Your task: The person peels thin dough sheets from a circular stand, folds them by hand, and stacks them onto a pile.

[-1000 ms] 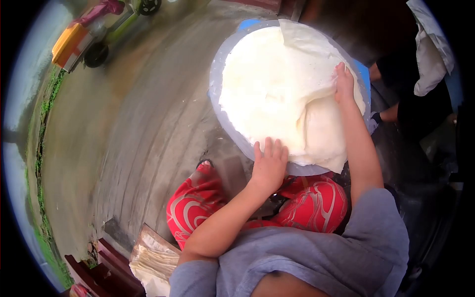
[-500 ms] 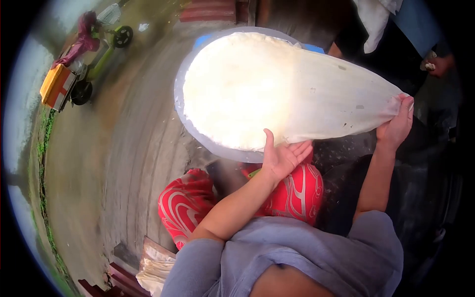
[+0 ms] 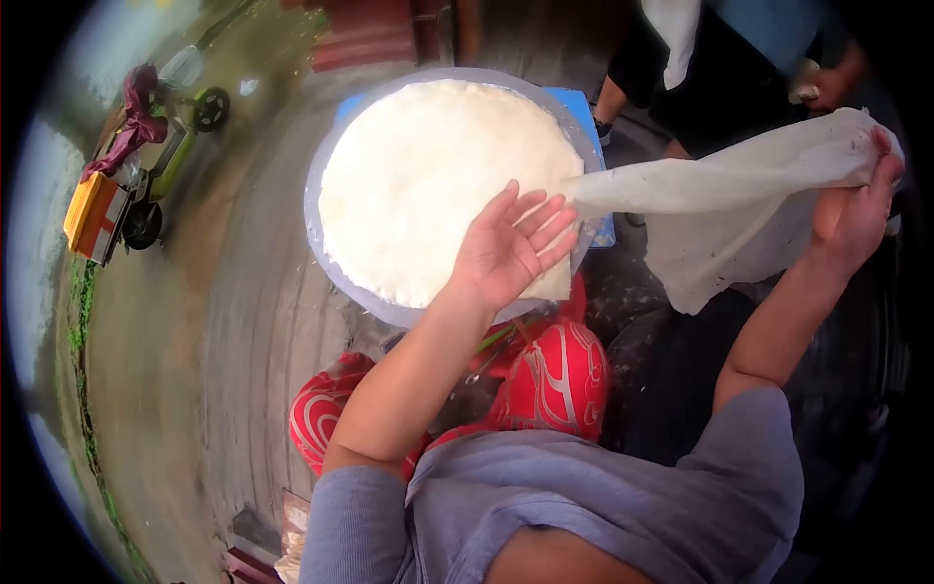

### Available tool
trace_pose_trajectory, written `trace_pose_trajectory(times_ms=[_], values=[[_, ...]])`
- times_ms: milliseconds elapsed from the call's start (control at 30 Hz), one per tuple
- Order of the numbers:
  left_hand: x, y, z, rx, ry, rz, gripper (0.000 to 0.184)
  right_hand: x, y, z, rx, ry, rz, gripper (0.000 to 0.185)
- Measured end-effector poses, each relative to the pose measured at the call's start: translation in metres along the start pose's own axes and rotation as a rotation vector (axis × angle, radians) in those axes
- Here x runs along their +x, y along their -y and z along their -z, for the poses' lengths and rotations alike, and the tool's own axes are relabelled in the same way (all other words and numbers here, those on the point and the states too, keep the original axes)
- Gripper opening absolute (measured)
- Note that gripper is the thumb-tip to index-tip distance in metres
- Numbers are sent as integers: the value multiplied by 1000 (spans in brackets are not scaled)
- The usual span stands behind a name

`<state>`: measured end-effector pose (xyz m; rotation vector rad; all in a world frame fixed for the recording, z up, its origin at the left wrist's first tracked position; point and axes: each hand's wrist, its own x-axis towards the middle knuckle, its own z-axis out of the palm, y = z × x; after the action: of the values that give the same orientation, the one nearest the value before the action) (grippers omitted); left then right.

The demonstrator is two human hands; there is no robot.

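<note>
A thick, pale, round sheet [image 3: 418, 195], soft like dough or curd, lies flat on a round grey board [image 3: 336, 282]. Its right edge is cut off straight. My right hand [image 3: 856, 219] grips the far end of a thin whitish cloth [image 3: 720, 243], pulled out to the right and hanging in folds. The cloth's narrow left end still touches the sheet's right edge. Over the lower right part of the sheet, my left hand [image 3: 511, 248] is palm up with fingers spread, holding nothing. Whether its fingertips touch the cloth I cannot tell.
Under the board shows a blue support [image 3: 589, 117]. Another person's hand [image 3: 832, 88] and legs are at the upper right. A green scooter [image 3: 175, 146] with an orange box stands at the left. Red steps [image 3: 365, 34] are behind, folded pale cloths [image 3: 290, 565] at bottom left.
The cloth has come off the right part of the sheet, baring it. My right hand has moved right and up with the cloth; my left hand has risen over the sheet.
</note>
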<state>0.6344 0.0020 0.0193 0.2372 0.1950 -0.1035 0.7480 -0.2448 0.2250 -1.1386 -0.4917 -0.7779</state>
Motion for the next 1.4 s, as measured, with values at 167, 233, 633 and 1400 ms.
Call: trace_pose_trajectory(times_ms=[167,233,633,1400], values=[[18,84,0,-120,-149,552,90,20,1,-29,-44,148,209,40],[18,101,-16,-223,103,782,94,14,0,-56,-35,378,305,54],[71,0,1,1005,-158,-655,16,26,-146,-200,309,467,-18,27],[-188,-7,123,1876,-601,-485,31,-222,-150,97,-129,456,-1347,15]])
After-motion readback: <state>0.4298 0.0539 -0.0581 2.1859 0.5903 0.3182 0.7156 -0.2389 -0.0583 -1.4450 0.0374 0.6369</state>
